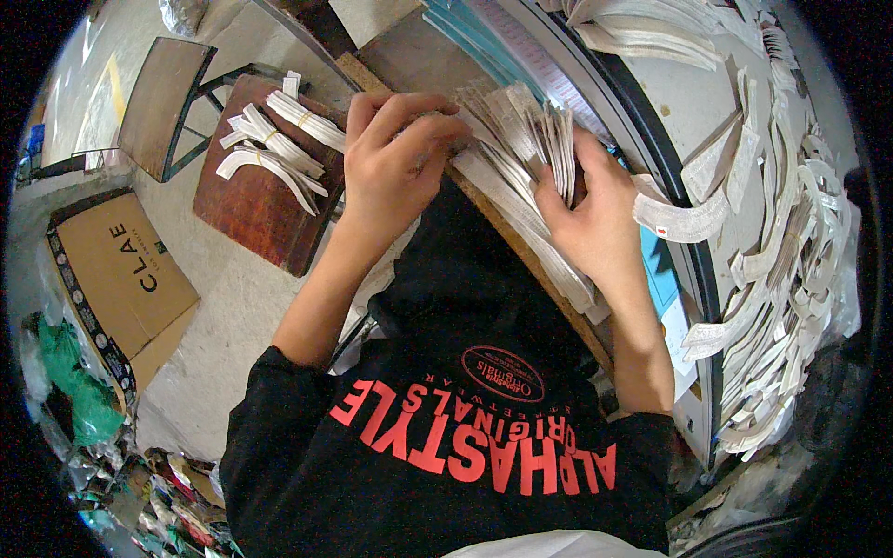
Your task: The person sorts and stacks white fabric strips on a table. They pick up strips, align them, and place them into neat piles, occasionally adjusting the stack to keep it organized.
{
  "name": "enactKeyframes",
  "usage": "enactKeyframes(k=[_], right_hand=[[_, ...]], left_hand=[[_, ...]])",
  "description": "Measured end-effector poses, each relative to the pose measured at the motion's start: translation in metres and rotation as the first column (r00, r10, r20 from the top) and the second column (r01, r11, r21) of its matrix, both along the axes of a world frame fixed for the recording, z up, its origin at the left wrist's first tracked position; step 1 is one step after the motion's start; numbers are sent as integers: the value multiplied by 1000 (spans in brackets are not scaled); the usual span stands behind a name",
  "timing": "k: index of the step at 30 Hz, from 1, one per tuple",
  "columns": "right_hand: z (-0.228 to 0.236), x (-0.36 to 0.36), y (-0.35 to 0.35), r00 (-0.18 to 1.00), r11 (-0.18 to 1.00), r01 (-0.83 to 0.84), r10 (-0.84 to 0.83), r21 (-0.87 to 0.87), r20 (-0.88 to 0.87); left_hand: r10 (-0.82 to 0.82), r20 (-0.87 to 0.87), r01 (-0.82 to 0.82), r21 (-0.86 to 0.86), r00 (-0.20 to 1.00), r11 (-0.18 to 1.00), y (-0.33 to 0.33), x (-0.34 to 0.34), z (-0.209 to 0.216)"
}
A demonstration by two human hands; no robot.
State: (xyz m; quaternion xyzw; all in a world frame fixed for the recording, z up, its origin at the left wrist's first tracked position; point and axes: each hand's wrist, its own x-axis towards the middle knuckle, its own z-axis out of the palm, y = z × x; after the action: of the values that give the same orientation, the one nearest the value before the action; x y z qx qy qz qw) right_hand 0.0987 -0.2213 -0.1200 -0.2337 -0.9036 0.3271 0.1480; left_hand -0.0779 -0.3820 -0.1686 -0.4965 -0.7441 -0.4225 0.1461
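My right hand (600, 205) is closed around a bundle of thin whitish strips (556, 149), which fan out at their upper ends. Close to its left, my left hand (395, 153) has its fingers bent and drawn together near the strips' edges; what is between its fingertips, if anything, is hidden. Beneath the bundle, more long pale strips (530, 219) lie in a row along the wooden edge of the work table (581, 321). A single curved strip with a small red mark (688, 219) lies by my right wrist.
A heap of loose curved strips (777, 279) covers the raised surface on the right, behind a dark rim (684, 177). To the left, banded strip bundles (279, 139) rest on a reddish-brown stool (246, 209). A cardboard box (139, 279) and a green bag (79, 386) are farther left.
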Motion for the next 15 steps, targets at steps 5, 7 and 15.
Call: enactKeyframes(k=[5, 7, 15], right_hand=[[5, -8, -3, 1000, 996, -6, 8, 84, -15], [8, -9, -2, 1000, 998, -7, 5, 69, 26], [7, -14, 0, 1000, 996, 10, -12, 85, 22]], left_hand=[[-14, 8, 14, 30, 1000, 999, 4, 0, 2], [-23, 20, 22, 17, 1000, 1000, 3, -1, 3], [-34, 93, 33, 13, 995, 999, 4, 0, 3]])
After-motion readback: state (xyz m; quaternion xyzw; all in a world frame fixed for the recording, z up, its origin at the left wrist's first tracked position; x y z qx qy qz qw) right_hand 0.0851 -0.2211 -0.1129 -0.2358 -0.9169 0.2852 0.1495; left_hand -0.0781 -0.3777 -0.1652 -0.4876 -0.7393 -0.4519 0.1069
